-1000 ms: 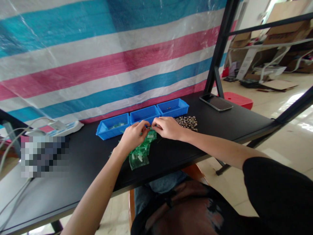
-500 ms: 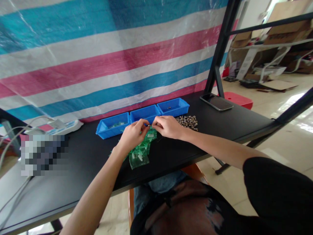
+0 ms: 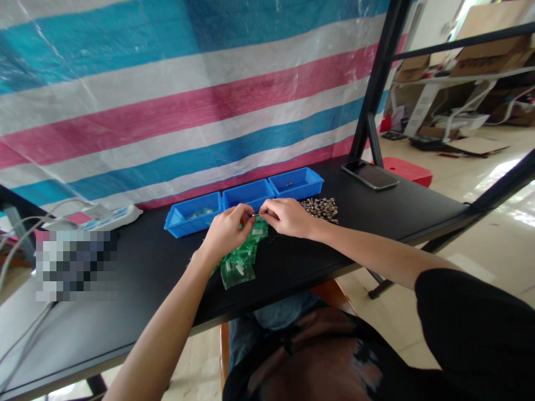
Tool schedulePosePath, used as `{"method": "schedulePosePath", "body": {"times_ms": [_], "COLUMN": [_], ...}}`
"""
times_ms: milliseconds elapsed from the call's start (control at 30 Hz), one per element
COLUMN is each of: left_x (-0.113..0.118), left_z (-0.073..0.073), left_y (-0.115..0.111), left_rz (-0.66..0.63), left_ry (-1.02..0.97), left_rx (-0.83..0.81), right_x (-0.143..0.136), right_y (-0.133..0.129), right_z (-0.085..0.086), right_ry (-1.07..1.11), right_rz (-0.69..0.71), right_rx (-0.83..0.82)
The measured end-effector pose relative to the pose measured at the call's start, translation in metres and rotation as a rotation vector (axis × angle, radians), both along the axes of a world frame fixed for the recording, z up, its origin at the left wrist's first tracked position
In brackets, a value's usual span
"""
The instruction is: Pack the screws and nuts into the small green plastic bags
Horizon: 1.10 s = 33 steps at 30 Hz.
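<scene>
Between my fingertips is a small, slim metal part (image 3: 256, 214), too small to identify further. My left hand (image 3: 229, 229) pinches its left end, and my right hand (image 3: 289, 217) pinches the other. Below my left hand lie green-tinted clear plastic bags (image 3: 238, 274) with small pale pieces in them. A pile of small metal parts (image 3: 326, 209) rests just beyond my right wrist. Behind my hands stand three blue bins in a row: the left bin (image 3: 178, 227) holds some clear pieces, the middle bin (image 3: 238, 196) is partly hidden, and the right bin (image 3: 314, 188) has a small metal piece inside.
On the black table (image 3: 142, 289), a phone (image 3: 371, 174) lies at the back right. A white power strip (image 3: 121, 217) with cables sits at the back left. Striped sheeting (image 3: 209, 106) hangs behind, and a black metal post (image 3: 374, 94) rises at the right.
My hands stay almost in place. The fingertips are slightly rearranged around the small metal part, and a little more of it shows between them.
</scene>
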<state>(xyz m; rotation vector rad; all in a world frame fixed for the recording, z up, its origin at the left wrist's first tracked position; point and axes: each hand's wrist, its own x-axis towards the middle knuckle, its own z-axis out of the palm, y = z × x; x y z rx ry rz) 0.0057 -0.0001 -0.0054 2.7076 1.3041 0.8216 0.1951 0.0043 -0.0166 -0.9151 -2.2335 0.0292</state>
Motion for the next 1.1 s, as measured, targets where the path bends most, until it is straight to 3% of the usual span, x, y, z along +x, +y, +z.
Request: {"method": "schedulePosePath", "body": {"times_ms": [433, 1100], "left_x": [-0.0016, -0.0011], "left_z": [-0.0044, -0.0012], "left_y": [0.0023, 0.0002], "left_rz": [-0.054, -0.028], "left_ry": [-0.029, 0.037], "left_rx": [0.024, -0.005], "right_x": [0.0004, -0.0014], "right_y": [0.0007, 0.0028], "right_z": [-0.0005, -0.0054], "right_ry": [-0.024, 0.074], "right_rz": [-0.005, 0.012], "right_rx": [0.013, -0.04]}}
